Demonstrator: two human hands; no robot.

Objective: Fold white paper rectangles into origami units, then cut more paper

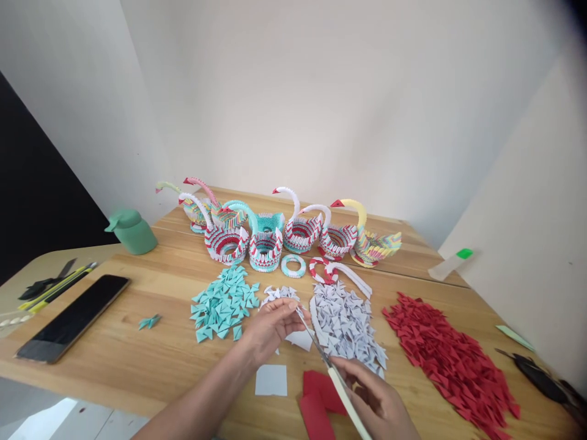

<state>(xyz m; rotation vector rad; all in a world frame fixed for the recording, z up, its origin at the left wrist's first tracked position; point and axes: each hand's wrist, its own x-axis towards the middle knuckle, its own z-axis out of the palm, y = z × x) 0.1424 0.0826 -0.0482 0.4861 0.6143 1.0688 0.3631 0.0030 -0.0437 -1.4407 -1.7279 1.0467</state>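
Note:
My left hand [277, 321] is above the middle of the table, thumb and fingers pinched on a small piece of white paper, mostly hidden by the fingertips. My right hand [369, 397], lower right, is closed around a slim metal-bladed tool with a long cream handle [346, 400]. Its narrow tip reaches up to the left fingertips; whether it is a knife or scissors I cannot tell. Below the hands lie a square of white paper [271, 380] and red paper strips [316, 410]. Another white paper piece [300, 339] rests just behind the left fingers.
Heaps of folded teal [224, 302], white [346, 327] and red paper triangles [452, 360] cover the table. Several paper swans [266, 247] stand behind, with two paper rings [293, 266] in front. A phone [73, 318], green jug [132, 231] and pens [59, 287] are left; dark scissors [539, 376] lie right.

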